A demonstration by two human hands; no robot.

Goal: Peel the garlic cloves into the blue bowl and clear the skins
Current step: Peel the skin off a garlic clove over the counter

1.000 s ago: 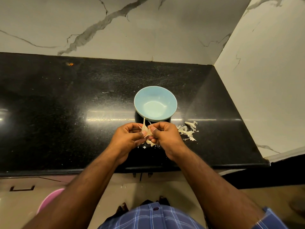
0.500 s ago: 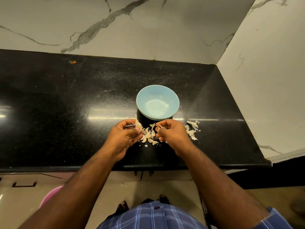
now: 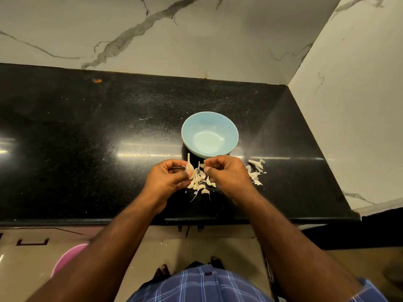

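One black speckled stone worktop filled the middle of the view, backed by white marble-veined wall panels on the far side and on the right. One round pale blue bowl stood on it, right of centre, with nothing visible inside.

Two bare hands worked just on the near side of the bowl. The left hand had its fingers curled, with thumb and fingertips pinching one white garlic clove with a long papery tail that stuck up toward the bowl. The right hand was curled as well, its fingertips closed on a thin pale scrap; whether that was skin or a small clove could not be made out.

Between and just near of the hands lay one loose heap of pale unpeeled garlic cloves; they overlapped, and the hands covered some, so no sure count was possible. A second, smaller scatter of dry white garlic skins lay to the right of the right hand, partly hidden behind it.

One small orange speck sat at the far left of the worktop. Below its near edge, a pink round tub was cut off by the left forearm, and a blue checked garment ran off the bottom edge.
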